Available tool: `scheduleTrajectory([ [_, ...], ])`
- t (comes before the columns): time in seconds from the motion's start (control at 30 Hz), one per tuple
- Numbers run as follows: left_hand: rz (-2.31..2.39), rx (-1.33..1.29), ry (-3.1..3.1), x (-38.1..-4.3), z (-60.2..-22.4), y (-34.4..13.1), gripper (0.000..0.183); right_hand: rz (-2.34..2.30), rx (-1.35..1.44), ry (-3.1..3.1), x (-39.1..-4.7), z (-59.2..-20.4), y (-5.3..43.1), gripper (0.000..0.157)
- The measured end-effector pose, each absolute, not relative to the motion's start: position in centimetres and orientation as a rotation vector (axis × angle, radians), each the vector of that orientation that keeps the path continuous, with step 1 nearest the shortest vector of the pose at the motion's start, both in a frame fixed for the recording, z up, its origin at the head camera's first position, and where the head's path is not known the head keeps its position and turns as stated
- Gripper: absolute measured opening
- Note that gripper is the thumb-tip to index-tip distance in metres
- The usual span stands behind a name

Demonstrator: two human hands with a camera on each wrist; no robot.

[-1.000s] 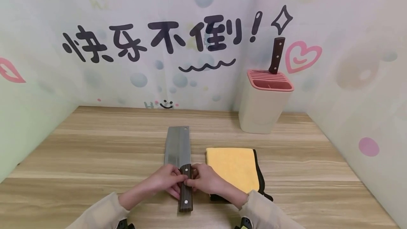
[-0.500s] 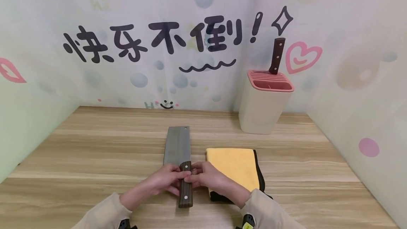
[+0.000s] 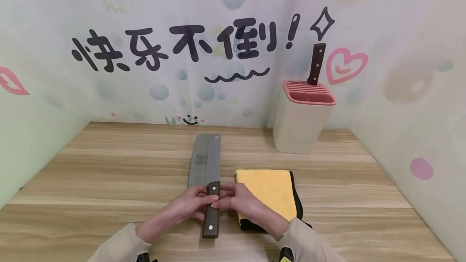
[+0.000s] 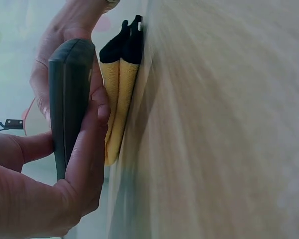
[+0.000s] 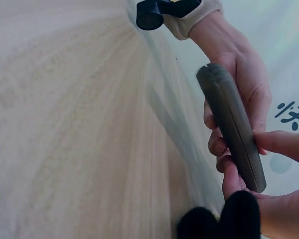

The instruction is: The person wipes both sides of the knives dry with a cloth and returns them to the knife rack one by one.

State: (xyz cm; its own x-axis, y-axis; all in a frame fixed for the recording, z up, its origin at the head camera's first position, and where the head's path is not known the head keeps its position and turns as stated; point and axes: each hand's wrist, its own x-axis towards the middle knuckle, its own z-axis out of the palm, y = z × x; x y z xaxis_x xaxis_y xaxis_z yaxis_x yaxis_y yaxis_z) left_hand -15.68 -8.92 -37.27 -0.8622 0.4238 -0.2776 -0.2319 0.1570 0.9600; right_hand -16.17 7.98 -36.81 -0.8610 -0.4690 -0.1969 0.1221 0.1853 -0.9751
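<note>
A cleaver with a broad grey blade [image 3: 205,159] and a dark riveted handle [image 3: 211,223] points away from me in the head view. My left hand [image 3: 186,204] pinches the handle from the left, thumb on top and fingers beneath. From the right, my right hand [image 3: 243,202] pinches the same handle near the blade, its thumb beside the left one. Both wrist views show the handle [image 4: 70,107] held above the table, with fingers under it. Whether the far end of the blade touches the table is hard to tell.
A folded yellow cloth [image 3: 269,193] with black edging lies just right of the cleaver, partly under my right forearm. At the back right stands a cream knife block [image 3: 300,128] with a pink slotted top, a knife handle [image 3: 317,64] upright in it. A printed wall sheet [image 3: 145,92] closes the back.
The cleaver's blade has shifted farther up in the head view and tilted slightly right, while the handle's butt has moved slightly up and left. Both hands keep hold of the handle.
</note>
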Motion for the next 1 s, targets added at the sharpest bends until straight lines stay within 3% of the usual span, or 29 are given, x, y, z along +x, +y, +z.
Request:
scheduleTrajectory([
  [0.33, 1.776, 0.244, 2.032, -15.5, -36.2, -8.5, 0.038, -1.824, -0.339, 1.989, -16.8, -35.7, 8.8, 0.041],
  [1.0, 1.883, 0.458, 1.847, -15.3, -34.5, -6.7, 0.035, -1.952, -0.325, 2.076, -16.9, -34.2, 10.4, 0.030],
])
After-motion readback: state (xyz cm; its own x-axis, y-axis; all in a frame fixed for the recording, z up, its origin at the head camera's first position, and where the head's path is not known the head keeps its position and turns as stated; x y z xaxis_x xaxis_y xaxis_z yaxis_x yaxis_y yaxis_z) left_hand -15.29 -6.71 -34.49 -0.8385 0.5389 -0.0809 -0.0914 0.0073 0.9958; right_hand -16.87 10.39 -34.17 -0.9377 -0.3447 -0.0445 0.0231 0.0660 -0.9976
